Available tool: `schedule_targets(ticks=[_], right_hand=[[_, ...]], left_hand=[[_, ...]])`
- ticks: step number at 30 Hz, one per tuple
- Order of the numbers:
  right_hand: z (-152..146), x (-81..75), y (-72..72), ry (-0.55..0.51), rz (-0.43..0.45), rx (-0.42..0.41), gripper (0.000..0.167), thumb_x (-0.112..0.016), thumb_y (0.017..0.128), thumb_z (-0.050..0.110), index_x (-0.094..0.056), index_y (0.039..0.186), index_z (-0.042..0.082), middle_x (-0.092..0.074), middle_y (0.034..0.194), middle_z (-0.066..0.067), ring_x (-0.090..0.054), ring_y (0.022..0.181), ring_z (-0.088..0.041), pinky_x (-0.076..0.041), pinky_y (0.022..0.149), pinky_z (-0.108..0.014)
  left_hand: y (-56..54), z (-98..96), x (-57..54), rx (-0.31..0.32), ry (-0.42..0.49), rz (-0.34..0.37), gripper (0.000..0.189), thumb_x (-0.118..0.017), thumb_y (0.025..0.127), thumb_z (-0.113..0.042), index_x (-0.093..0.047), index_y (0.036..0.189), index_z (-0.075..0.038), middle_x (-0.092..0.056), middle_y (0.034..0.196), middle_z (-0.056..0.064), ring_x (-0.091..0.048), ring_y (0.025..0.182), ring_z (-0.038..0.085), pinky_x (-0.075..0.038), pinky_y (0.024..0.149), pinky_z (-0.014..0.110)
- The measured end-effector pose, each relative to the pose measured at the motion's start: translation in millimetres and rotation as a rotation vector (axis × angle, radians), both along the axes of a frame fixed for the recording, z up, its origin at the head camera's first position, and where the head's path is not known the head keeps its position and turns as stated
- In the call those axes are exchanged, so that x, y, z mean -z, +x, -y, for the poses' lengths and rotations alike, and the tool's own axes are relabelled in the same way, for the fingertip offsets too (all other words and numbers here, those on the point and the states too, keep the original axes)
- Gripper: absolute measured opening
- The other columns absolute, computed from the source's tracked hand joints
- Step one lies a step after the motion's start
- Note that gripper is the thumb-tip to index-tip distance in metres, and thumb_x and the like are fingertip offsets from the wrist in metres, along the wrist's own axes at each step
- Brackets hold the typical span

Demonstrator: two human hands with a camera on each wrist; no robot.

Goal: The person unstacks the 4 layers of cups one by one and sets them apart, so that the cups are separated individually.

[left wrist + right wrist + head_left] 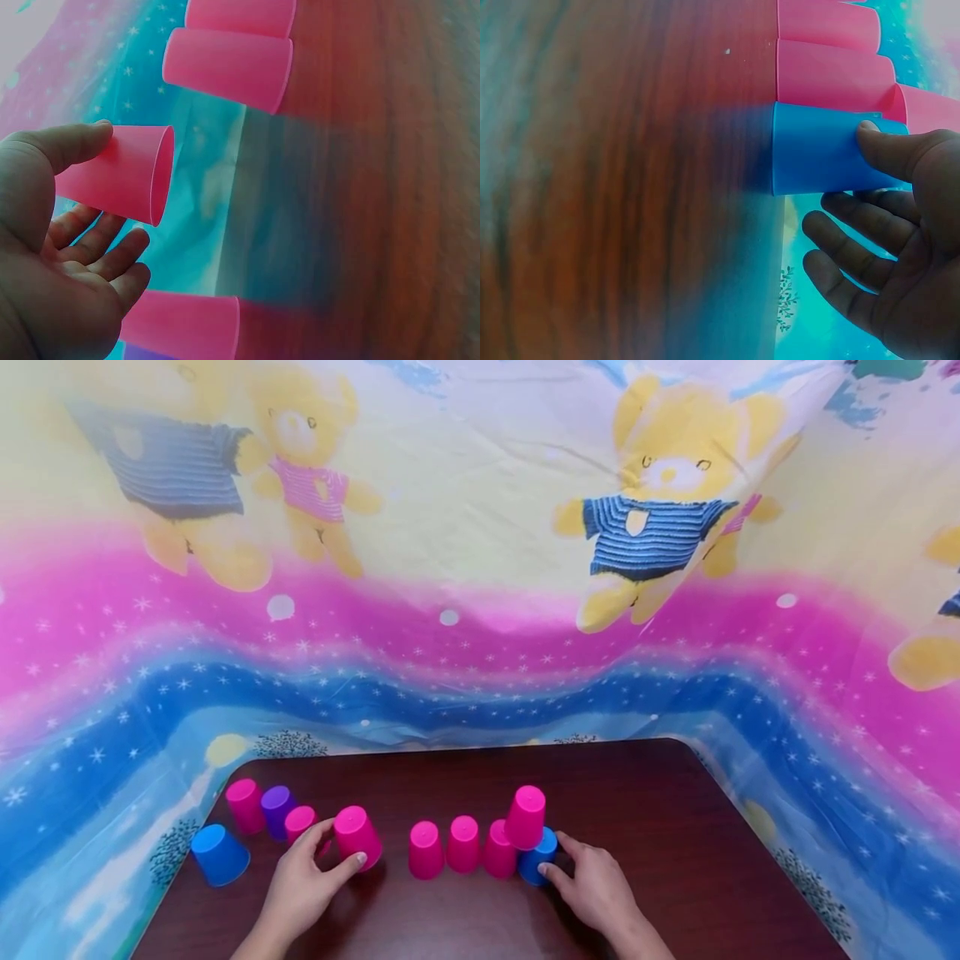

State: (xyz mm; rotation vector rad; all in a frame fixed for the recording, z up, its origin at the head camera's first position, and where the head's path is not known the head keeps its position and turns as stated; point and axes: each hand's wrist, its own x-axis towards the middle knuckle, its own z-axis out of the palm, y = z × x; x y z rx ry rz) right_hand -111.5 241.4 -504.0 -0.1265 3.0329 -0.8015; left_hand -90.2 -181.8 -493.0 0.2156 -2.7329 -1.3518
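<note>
My left hand point(303, 877) pinches an upside-down pink cup point(357, 839) between thumb and fingers. In the left wrist view that cup point(124, 169) hangs with its rim off the table. At the right end of a row, my right hand point(596, 885) grips an upside-down blue cup point(536, 860), which stands on the table in the right wrist view. Left of it are three upside-down pink cups, at the left point(426, 850), middle point(463, 843) and right point(498, 849). Another pink cup point(527, 817) rests on top of the blue cup and its pink neighbour.
On the left side of the dark wooden table point(690, 860) stand a pink cup point(245, 806), a purple cup point(278, 812), a blue cup point(219, 856) and another pink cup point(302, 821), partly hidden by my left hand. A printed teddy-bear cloth point(480, 677) hangs behind the table.
</note>
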Motion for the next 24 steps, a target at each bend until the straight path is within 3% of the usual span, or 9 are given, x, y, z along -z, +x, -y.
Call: schedule_targets(ticks=[4,24], right_hand=[[1,-0.4,-1.3,-0.002,-0.003,0.004,0.067,-0.08,0.09,0.043,-0.062,0.143,0.007,-0.071,0.129,-0.012,-0.067,0.12,-0.033,-0.053,0.099,-0.058],[2,0.5,-2.0,0.021,-0.003,0.008,0.067,-0.08,0.09,0.045,-0.063,0.143,0.008,-0.071,0.129,-0.012,-0.067,0.12,-0.034,-0.053,0.099,-0.058]], left_hand=[[2.2,6.2,4.9,-0.007,0.004,0.049,0.091,-0.084,0.082,-0.054,-0.048,0.148,-0.002,-0.056,0.144,0.026,-0.053,0.132,0.047,-0.049,0.104,0.063],[14.7,38.5,17.4,-0.053,0.003,0.118,0.098,-0.079,0.083,-0.063,-0.043,0.152,-0.002,-0.051,0.147,0.03,-0.05,0.133,0.05,-0.048,0.103,0.065]])
